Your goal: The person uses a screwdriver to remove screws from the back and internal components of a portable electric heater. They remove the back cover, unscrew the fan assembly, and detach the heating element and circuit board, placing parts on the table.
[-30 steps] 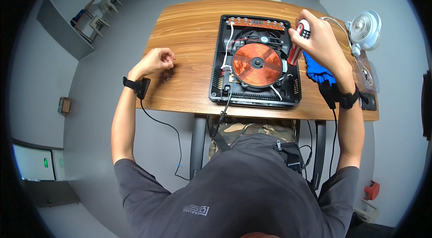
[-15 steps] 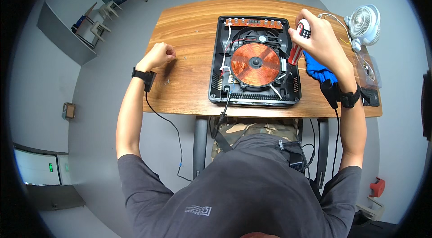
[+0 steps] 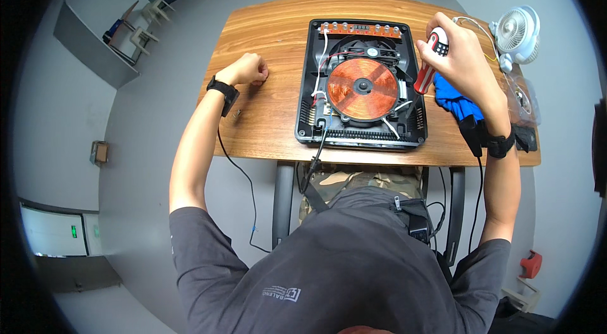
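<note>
An opened induction cooker with a black housing (image 3: 308, 75) lies on the wooden table before me. Its round copper coil (image 3: 344, 91) is exposed, with an orange circuit strip (image 3: 354, 29) along the far edge. My right hand (image 3: 465, 59) grips a red and white screwdriver (image 3: 425, 79) over the cooker's right side; its thin shaft slants down toward the near right part of the housing. My left hand (image 3: 248, 70) is at the table to the left of the cooker, fingers curled closed; whatever they may hold is hidden. Small bits, possibly screws (image 3: 238, 113), lie near my left wrist.
A blue cloth (image 3: 456, 101) lies right of the cooker, beneath my right forearm. At the table's right edge are a white fan (image 3: 518, 32) and a clear plastic box (image 3: 531, 105). A black cord (image 3: 319, 149) runs from the cooker over the near edge.
My left hand has moved right, closer to the cooker. The screwdriver in my right hand has shifted slightly right and nearer me, and its shaft now shows over the housing.
</note>
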### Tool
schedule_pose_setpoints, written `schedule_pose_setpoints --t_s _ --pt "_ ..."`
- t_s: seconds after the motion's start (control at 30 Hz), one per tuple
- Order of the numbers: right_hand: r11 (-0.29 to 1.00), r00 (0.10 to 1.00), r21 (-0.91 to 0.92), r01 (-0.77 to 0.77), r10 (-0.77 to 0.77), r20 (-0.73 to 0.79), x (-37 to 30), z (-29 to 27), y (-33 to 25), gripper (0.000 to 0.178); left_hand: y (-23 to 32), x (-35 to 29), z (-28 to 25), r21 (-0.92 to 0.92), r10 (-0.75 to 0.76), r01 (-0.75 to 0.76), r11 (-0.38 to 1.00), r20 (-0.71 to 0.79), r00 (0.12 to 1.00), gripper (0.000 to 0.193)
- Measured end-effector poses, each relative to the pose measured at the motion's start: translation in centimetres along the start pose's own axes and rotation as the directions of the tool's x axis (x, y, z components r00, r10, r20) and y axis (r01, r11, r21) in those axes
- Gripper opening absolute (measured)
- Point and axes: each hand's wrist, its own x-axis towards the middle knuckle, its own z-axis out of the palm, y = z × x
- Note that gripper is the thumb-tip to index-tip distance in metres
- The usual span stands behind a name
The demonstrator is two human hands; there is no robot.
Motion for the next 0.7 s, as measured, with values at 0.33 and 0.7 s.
schedule_pose_setpoints --t_s 0.33,0.7 --pt "0.999 1.000 -0.031 0.012 -0.013 -0.012 -0.3 -0.2 0.1 0.028 -0.6 -1.6 0.6 0.148 0.023 -0.024 0.989 0.003 1.000 0.003" --pt "0.999 0.999 -0.023 0.049 -0.049 -0.020 -0.4 0.5 0.2 0.028 -1.8 -6.3 1.0 0.155 -0.078 0.064 0.986 0.083 0.994 0.011"
